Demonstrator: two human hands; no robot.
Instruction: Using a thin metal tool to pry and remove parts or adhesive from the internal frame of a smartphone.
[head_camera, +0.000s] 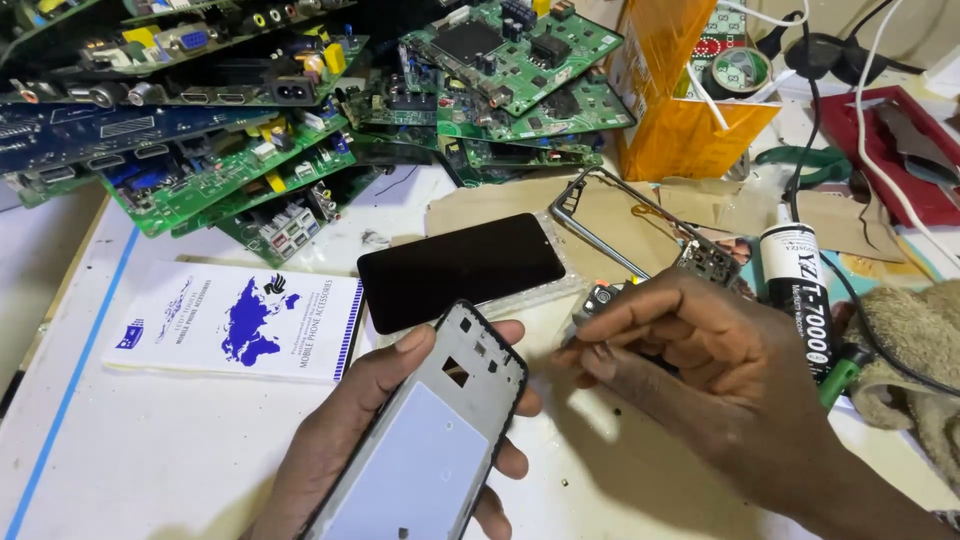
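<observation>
Two hands work low over the desk (150, 450) in my view. My left hand (350, 440) grips a phone frame (425, 440) from beneath, thumb curled over its upper left edge and fingertips showing along its right side; the frame tilts up toward me, its inner face pale grey with small cut-outs near the top. My right hand (700, 360) is closed in a pinch, thumb and forefinger pressed together on something small and metallic at their tips, though I cannot tell exactly what it is. Just beyond the frame lies a black phone screen (460, 268), face up on a piece of brown cardboard (500, 200). Beside it, above my right hand, rests a thin empty bezel (610, 215) with a small circuit piece (710, 262) at its lower end. A black glue tube (800, 290) lies just right of my right hand, next to a beige cloth (915, 340). To the left sits a white booklet (235, 322) printed with a blue map. Farther back, green circuit boards (300, 110) are heaped in a pile, and an orange bag (675, 90) stands near a roll of tape (738, 70).
</observation>
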